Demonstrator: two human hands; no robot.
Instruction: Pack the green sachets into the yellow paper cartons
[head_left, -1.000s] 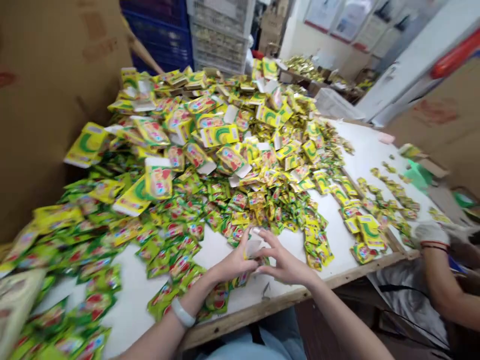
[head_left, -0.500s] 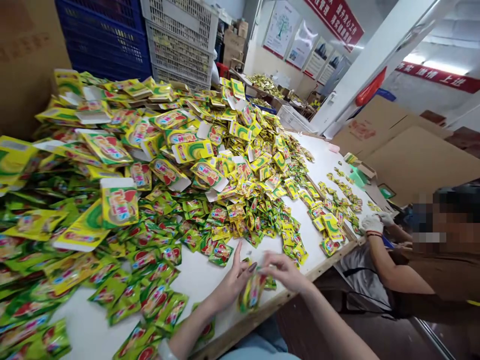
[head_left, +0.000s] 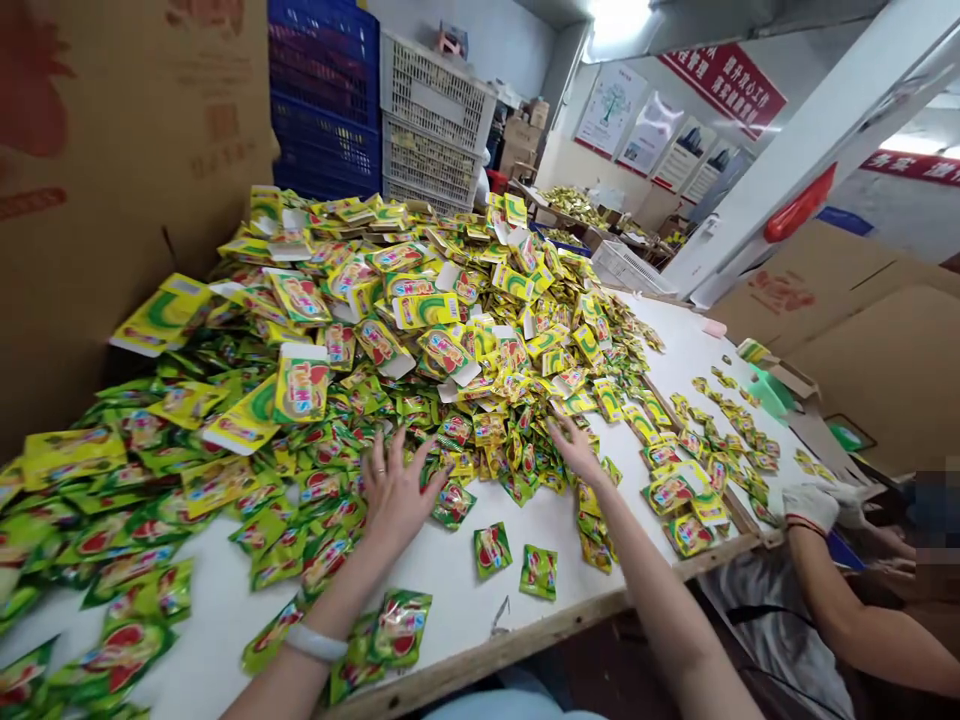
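My left hand [head_left: 397, 490] lies with spread fingers on the near edge of the small green candy packets [head_left: 322, 485]. My right hand [head_left: 576, 450] reaches the packets at the foot of the heap, its fingers apart and holding nothing that I can see. Behind both hands rises a heap of yellow flat boxes [head_left: 426, 310], some with white flaps open. Between my forearms, one green packet [head_left: 492, 549] and another packet [head_left: 539, 571] lie apart on the white tabletop [head_left: 465, 620]. More packets [head_left: 401, 627] rest beside my left wrist.
A large cardboard box [head_left: 135, 180] stands at the left. Blue crates [head_left: 324, 130] and grey crates [head_left: 431, 110] are stacked behind. At right, a wooden strip [head_left: 739, 510] divides the table; beyond it a co-worker's gloved hand [head_left: 810, 508] is near sorted packets. A wooden rim [head_left: 555, 625] edges the table.
My hands were together near the table's front edge around a yellow-green item. They have since parted and moved forward to the packets. Two packets now lie loose on the tabletop between them.
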